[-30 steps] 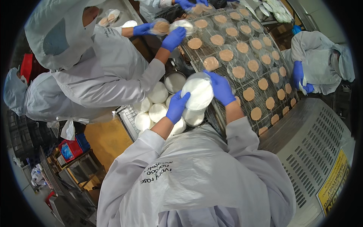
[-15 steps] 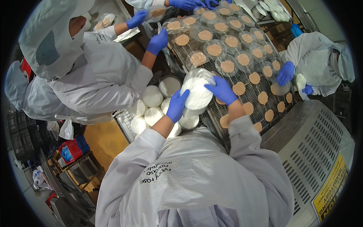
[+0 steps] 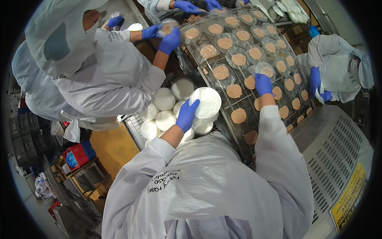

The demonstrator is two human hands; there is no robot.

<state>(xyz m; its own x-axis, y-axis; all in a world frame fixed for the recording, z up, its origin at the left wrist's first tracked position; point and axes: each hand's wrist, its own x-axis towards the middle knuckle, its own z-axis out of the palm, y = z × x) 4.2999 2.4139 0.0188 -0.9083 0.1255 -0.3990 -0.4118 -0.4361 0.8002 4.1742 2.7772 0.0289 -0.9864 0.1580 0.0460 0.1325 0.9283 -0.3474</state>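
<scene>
My left hand (image 3: pixel 187 114) grips a thick stack of round white sheets (image 3: pixel 206 101), held beside the near left edge of a wire mesh conveyor. Over the belt, my right hand (image 3: pixel 263 84) has its fingers closed on a clear round film sheet (image 3: pixel 259 67), which lies across a flat pinkish-brown patty (image 3: pixel 267 72). My palm hides part of the sheet. Several bare patties (image 3: pixel 238 115) rest on the mesh close to me, while those farther up, such as one patty (image 3: pixel 225 43), have clear film around them.
Several round stacks (image 3: pixel 165 119) stand on a wire rack below my left hand. At left, a co-worker's hands (image 3: pixel 170 41) hold a film-covered patty. Another co-worker's hand (image 3: pixel 314 81) is off the belt's right side. A slotted metal housing (image 3: pixel 330 147) borders the belt.
My right hand has left the stack and moved right over the belt with a clear sheet. The patties have shifted away from me. The right co-worker's hand has drawn back.
</scene>
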